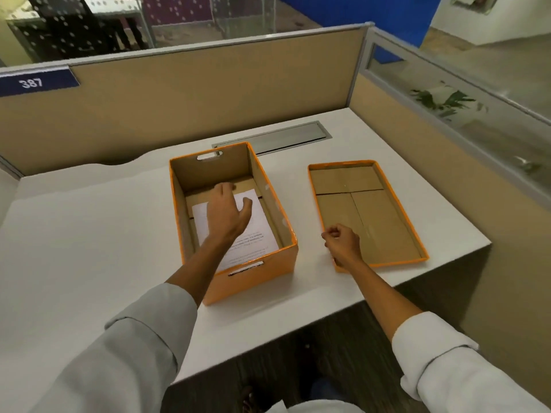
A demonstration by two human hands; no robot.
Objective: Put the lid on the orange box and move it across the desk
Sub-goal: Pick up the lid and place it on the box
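Observation:
The orange box (262, 272) stands uncovered in the middle of the white desk, brown inside, with a handle slot in each end wall. A printed white sheet (262, 231) lies flat on its bottom. My left hand (228, 211) reaches down inside the box, fingers spread above the sheet, holding nothing. To the right lies the orange lid (375, 216), upside down with its brown inside facing up. My right hand (341, 242) rests at the lid's near left corner, fingers curled over the rim; whether it grips the rim I cannot tell.
The white desk (89, 234) is bounded by tan partition walls at the back and right. A grey cable tray cover (277, 138) sits behind the box. The desk's front edge runs just below the box and lid, with dark floor beneath.

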